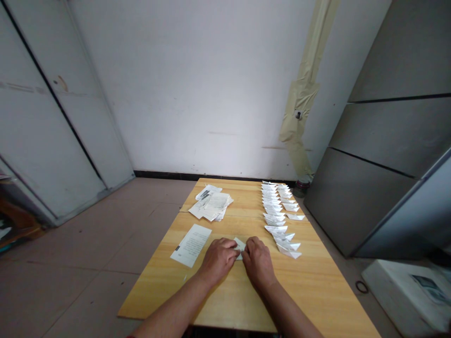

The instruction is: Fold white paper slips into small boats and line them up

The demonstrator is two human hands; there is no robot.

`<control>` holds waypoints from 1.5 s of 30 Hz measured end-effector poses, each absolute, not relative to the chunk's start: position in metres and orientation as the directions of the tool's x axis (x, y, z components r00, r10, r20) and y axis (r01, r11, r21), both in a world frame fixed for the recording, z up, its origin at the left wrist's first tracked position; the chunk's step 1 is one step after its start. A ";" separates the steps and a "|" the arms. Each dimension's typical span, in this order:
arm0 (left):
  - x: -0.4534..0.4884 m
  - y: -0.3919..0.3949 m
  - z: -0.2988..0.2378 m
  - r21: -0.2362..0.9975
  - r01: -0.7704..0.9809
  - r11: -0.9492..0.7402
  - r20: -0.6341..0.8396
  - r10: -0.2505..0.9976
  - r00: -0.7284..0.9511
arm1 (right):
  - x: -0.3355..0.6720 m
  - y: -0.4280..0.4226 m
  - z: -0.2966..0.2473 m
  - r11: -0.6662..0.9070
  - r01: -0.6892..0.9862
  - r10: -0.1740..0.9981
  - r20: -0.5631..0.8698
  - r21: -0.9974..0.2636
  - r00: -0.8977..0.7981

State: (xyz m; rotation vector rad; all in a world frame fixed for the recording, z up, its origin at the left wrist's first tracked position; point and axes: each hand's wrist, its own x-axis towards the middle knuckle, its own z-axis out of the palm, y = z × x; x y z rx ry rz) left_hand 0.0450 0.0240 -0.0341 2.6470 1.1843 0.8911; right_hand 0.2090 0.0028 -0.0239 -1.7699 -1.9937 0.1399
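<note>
Between my two hands, low over the wooden table, is a small partly folded piece of paper (240, 244). My left hand (220, 257) grips its left side with curled fingers. On the other side my right hand (258, 260) is closed on the same paper, fingertips close to those of the left. Much of the paper is hidden under the fingers. A flat printed sheet (192, 245) lies just left of my left hand. To the right of my right hand are several folded paper boats (286, 241), lined up in rows that run toward the far edge.
A loose pile of printed sheets (213, 204) occupies the table's far left. The wooden table (225, 300) faces a white wall (197, 94). Grey cabinets (384, 136) stand at the right, with a white box (408, 295) on the floor below.
</note>
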 end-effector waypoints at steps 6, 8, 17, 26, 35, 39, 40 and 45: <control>0.046 0.019 -0.031 0.233 0.642 -0.731 0.494 0.657 0.569 | 0.209 0.004 -0.016 0.143 0.890 0.973 0.228 -0.433 -0.045; 0.047 0.017 -0.029 0.200 0.633 -0.748 0.487 0.637 0.598 | 0.209 0.005 -0.014 0.143 0.892 0.973 0.227 -0.428 -0.047; 0.041 0.005 -0.023 0.192 0.602 -0.775 0.437 0.617 0.655 | 0.210 0.008 -0.014 0.128 0.910 0.976 0.212 -0.394 -0.045; 0.031 0.001 -0.024 0.210 0.546 -0.811 0.472 0.573 0.670 | 0.210 0.010 -0.017 0.121 0.918 0.978 0.203 -0.377 -0.045; 0.029 0.002 -0.026 0.204 0.549 -0.811 0.452 0.575 0.682 | 0.210 0.009 -0.015 0.114 0.926 0.981 0.189 -0.359 -0.048; 0.029 0.000 -0.026 0.201 0.565 -0.800 0.445 0.588 0.675 | 0.210 0.009 -0.014 0.129 0.927 0.978 0.201 -0.351 -0.060; 0.030 0.000 -0.026 0.201 0.569 -0.797 0.443 0.592 0.673 | 0.210 0.008 -0.014 0.135 0.927 0.977 0.205 -0.350 -0.064; 0.030 0.000 -0.027 0.219 0.569 -0.793 0.446 0.600 0.664 | 0.211 0.007 -0.017 0.157 0.926 0.971 0.224 -0.343 -0.082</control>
